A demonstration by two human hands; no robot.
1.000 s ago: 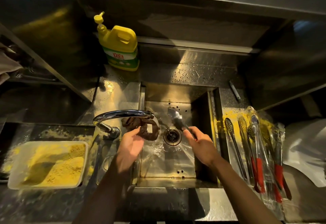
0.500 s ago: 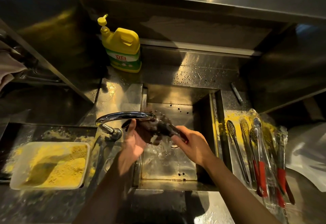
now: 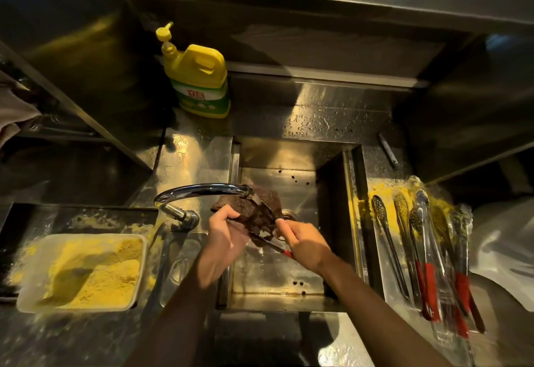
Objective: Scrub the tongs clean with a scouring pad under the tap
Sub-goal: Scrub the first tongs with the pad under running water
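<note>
Over the steel sink (image 3: 291, 294), my left hand (image 3: 224, 239) holds a dark brown scouring pad (image 3: 251, 207) just under the spout of the chrome tap (image 3: 202, 190). The pad wraps around the head of a pair of tongs (image 3: 267, 243) with a red-tipped handle, gripped by my right hand (image 3: 306, 243). The tongs slant from the pad down toward my right palm. Their jaws are mostly hidden by the pad. I cannot tell whether water runs from the spout.
Several more red-handled tongs (image 3: 424, 254) lie on the counter to the right, dusted with yellow powder. A white tray of yellow powder (image 3: 83, 271) sits at the left. A yellow detergent bottle (image 3: 199, 74) stands behind the sink. A drain (image 3: 290, 215) is in the basin.
My left hand lifted the pad from the basin floor up under the spout. My right hand brought the tongs to it, and the pad now covers their head.
</note>
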